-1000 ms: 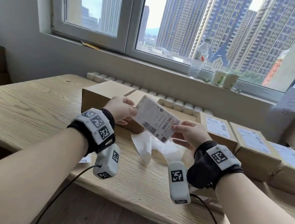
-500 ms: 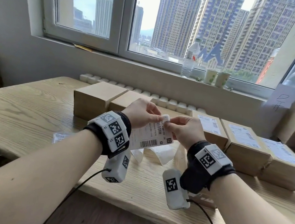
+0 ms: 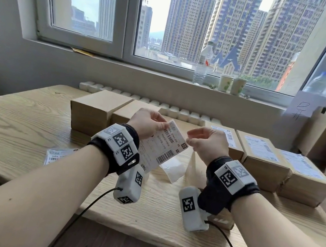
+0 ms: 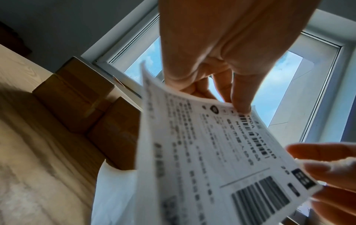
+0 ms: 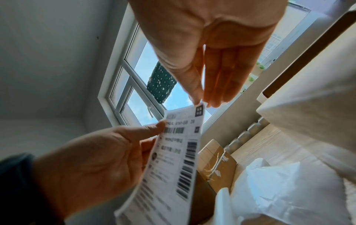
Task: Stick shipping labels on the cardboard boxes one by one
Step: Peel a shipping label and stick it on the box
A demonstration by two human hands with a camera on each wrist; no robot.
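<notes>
Head view: the left hand point(image 3: 147, 122) pinches a shipping label point(image 3: 163, 147) by its top edge; the right hand's point(image 3: 207, 144) fingers point(image 5: 196, 97) nip its corner. Thin and floppy, it probably handles best by its edges.

Head view faces forward-down over the desk point(image 3: 21, 124); both wrist views look up, close, sharing the label point(image 4: 212, 152).

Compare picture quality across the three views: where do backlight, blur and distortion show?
Head view: window frame bows, shipping label sharp. Left wrist view: left hand backlit, label's lower edge blurred. Right wrist view: right hand against bright sky, lower print smeared.
</notes>
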